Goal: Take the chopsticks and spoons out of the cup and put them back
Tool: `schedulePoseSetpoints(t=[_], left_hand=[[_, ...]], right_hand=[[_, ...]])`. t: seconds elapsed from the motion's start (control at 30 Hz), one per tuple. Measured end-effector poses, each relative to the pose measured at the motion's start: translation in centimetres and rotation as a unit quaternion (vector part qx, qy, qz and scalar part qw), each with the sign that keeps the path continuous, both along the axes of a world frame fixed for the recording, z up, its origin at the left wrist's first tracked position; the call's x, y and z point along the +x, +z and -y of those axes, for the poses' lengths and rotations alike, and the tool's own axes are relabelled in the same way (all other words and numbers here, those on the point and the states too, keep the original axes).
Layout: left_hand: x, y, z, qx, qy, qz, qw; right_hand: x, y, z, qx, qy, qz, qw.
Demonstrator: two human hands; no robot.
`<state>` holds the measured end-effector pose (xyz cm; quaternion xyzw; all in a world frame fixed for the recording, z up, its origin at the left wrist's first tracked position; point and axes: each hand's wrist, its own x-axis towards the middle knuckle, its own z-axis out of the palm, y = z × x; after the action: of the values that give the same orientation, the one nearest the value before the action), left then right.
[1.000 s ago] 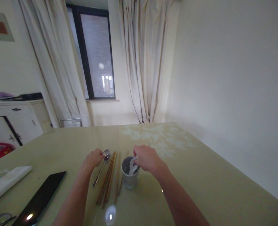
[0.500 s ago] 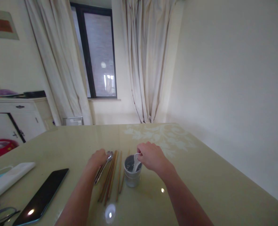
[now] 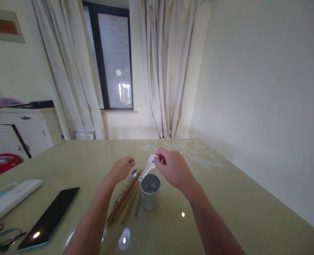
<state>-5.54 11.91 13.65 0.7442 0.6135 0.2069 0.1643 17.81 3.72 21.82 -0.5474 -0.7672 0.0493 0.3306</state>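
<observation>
My right hand [image 3: 174,168] pinches a white ceramic soup spoon [image 3: 149,165] with a small blue mark by its bowl. The spoon's handle slants down to the left, its end over the rim of a grey utensil holder [image 3: 150,202]. Holes show in the holder's bottom, and nothing stands inside. To the left, my left hand [image 3: 123,168] hovers over the table, holding nothing, its fingers loosely bent. Just below it lies a metal spoon [image 3: 133,174] with its bowl pointing away from me. Several wooden chopsticks [image 3: 125,200] lie alongside, between the metal spoon and the holder.
A black phone [image 3: 50,217] lies on the glossy table [image 3: 233,205] at the left. Past it are a white flat device [image 3: 16,200] and a dark cable [image 3: 3,235]. A white cabinet [image 3: 26,124] and a red basket [image 3: 3,164] stand beyond the table's left edge.
My right hand has lifted the soup spoon up out of the utensil holder. My left hand has let go of the metal spoon and risen away; the metal spoon and chopsticks now lie more slanted.
</observation>
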Motion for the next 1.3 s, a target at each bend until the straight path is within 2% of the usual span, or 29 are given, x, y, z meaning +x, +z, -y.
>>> schedulePoseSetpoints(t=[0.03, 0.07, 0.1, 0.17, 0.23, 0.33, 0.4, 0.47, 0.53, 0.6, 0.7, 0.8, 0.93, 1.07, 1.3], left_hand=[[0.4, 1.3, 0.6, 0.017, -0.035, 0.039, 0.999], [1.0, 2.6, 1.4, 0.034, -0.093, 0.122, 0.988], [1.5, 3.8, 2.2, 0.030, -0.151, 0.193, 0.969], [2.6, 5.5, 3.8, -0.003, -0.216, 0.275, 0.937], [3.3, 6.3, 5.1, -0.031, -0.225, 0.312, 0.923], [3.5, 6.3, 5.6, -0.044, -0.207, 0.340, 0.916], [3.1, 5.5, 4.9, -0.053, -0.194, 0.339, 0.919], [2.1, 4.2, 3.6, -0.054, -0.155, 0.310, 0.937], [0.7, 2.4, 1.8, -0.042, -0.071, 0.222, 0.971], [-1.1, 0.2, 0.1, -0.034, 0.032, 0.063, 0.997], [-3.6, -2.9, -1.8, -0.040, 0.098, -0.035, 0.994], [-5.1, -5.3, -2.6, -0.049, 0.122, -0.079, 0.988], [-5.2, -7.0, -3.0, -0.068, 0.120, -0.110, 0.984], [-4.7, -7.4, -3.3, -0.076, 0.093, -0.110, 0.987], [-3.7, -6.8, -3.1, -0.089, 0.068, -0.119, 0.987]], right_hand=[[-0.2, 0.0, 0.0, 0.010, 0.011, -0.026, 1.000], [-0.5, 0.0, 0.0, 0.019, 0.019, -0.049, 0.998], [-0.7, -0.1, 0.0, 0.025, 0.023, -0.067, 0.997], [-1.2, -0.3, 0.0, 0.032, 0.018, -0.090, 0.995], [-1.4, -0.5, -0.2, 0.032, 0.013, -0.106, 0.994], [-1.4, -0.8, -0.6, 0.030, 0.008, -0.110, 0.993], [-1.3, -1.2, -0.9, 0.010, -0.007, -0.083, 0.996], [-1.1, -1.7, -1.3, -0.031, -0.018, -0.035, 0.999], [-0.8, -2.4, -1.6, -0.075, -0.008, 0.025, 0.997], [-0.6, -3.1, -1.6, -0.108, 0.027, 0.076, 0.991], [-0.7, -3.8, -1.3, -0.155, 0.100, 0.119, 0.976], [-1.1, -4.2, -0.9, -0.187, 0.144, 0.154, 0.959], [-1.7, -4.5, -0.7, -0.184, 0.133, 0.191, 0.955], [-2.0, -4.7, -0.9, -0.176, 0.113, 0.197, 0.958], [-2.5, -4.9, -0.9, -0.161, 0.103, 0.196, 0.962]])
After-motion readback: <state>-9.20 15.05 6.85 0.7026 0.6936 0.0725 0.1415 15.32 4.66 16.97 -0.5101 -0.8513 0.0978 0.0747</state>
